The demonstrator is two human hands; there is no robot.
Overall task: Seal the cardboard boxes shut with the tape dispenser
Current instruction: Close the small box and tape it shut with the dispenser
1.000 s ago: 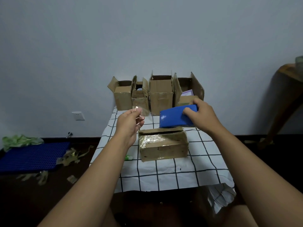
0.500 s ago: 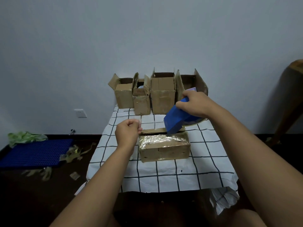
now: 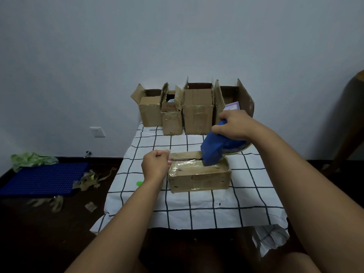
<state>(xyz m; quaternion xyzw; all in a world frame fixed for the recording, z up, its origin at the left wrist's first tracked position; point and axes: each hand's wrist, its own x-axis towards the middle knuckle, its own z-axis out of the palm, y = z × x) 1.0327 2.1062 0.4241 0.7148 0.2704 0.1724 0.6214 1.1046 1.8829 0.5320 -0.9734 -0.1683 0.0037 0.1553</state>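
While the right hand [image 3: 234, 125] wraps its fingers around the top of the blue tape dispenser [image 3: 213, 148], the dispenser tilts down with its lower end touching the top of the low cardboard box [image 3: 199, 174] near the box's right end. That box lies on the checked cloth [image 3: 197, 205] of the table (its top shiny with clear tape). The left hand [image 3: 156, 164] sits just beside the box's left end, fingers curled together; a thin strip of clear tape [image 3: 167, 152] shows at its fingertips, so it seems to pinch the tape's end. Four open boxes [image 3: 198, 113] stand in a row at the back of the table against the wall.
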